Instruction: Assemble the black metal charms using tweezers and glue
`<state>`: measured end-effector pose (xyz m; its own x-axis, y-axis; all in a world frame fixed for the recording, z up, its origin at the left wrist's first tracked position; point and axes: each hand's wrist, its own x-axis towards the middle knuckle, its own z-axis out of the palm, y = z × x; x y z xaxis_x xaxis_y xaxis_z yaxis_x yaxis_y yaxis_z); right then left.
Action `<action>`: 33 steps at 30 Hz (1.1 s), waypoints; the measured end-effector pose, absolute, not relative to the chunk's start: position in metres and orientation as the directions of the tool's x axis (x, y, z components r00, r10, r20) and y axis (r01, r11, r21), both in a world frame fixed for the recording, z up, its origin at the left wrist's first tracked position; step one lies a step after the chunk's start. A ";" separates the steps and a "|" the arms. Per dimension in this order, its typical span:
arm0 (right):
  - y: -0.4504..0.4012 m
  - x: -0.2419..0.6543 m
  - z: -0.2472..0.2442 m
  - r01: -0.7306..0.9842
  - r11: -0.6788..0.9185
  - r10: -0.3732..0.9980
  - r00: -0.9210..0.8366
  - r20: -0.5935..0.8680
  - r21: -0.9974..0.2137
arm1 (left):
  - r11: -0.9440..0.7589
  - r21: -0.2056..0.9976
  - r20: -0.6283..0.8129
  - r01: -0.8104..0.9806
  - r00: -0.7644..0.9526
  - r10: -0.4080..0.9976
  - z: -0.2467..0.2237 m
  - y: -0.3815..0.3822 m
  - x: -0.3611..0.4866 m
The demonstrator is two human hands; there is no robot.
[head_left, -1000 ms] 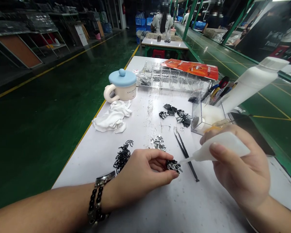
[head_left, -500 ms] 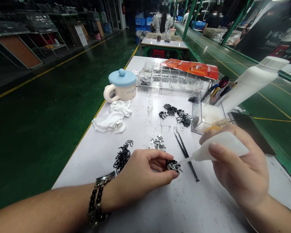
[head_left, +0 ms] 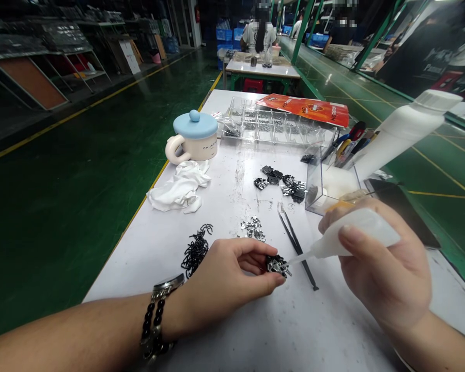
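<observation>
Between thumb and fingers, my left hand (head_left: 232, 276) pinches a small black and silver part (head_left: 278, 265) above the white table (head_left: 271, 330). My right hand (head_left: 383, 263) is closed round a translucent squeeze bottle (head_left: 356, 233), its thin nozzle pointing left with the tip at the small part. Black tweezers (head_left: 297, 245) lie behind the nozzle. Small silver pieces (head_left: 253, 228) are scattered beyond my left hand, and a heap of black curved pieces (head_left: 196, 252) lies left of it. Farther back sit several black parts (head_left: 273, 175) like the held one.
A mug with a blue lid (head_left: 196, 135) and a white cloth (head_left: 180, 188) stand along the left edge. Behind is a clear compartment tray (head_left: 271, 126) under an orange sheet (head_left: 306, 108). At right are a clear tool box (head_left: 315, 194) and a large white bottle (head_left: 406, 129).
The nozzle tip has dipped slightly lower at the part, and the squeeze bottle has shifted a little with my right hand. My left hand has hardly moved.
</observation>
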<state>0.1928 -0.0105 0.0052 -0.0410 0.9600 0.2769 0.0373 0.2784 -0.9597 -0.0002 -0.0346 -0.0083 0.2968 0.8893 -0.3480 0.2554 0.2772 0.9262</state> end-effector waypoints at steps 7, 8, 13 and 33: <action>-0.010 0.192 0.004 0.021 0.261 0.965 -0.045 0.260 -0.965 | 0.273 0.930 -0.341 0.248 0.298 0.891 -0.009 -0.034 0.000; -0.009 0.192 0.004 0.027 0.274 0.961 -0.028 0.274 -0.961 | 0.273 0.930 -0.341 0.245 0.299 0.891 -0.009 -0.035 0.000; 0.008 0.192 0.006 0.052 0.332 0.929 0.152 0.336 -0.942 | 0.289 0.926 -0.356 0.243 0.305 0.883 -0.009 -0.035 -0.001; 0.068 0.146 -0.020 0.615 0.543 0.808 -0.567 0.158 -0.571 | 0.019 0.948 -0.187 0.317 0.509 0.840 -0.010 -0.042 -0.002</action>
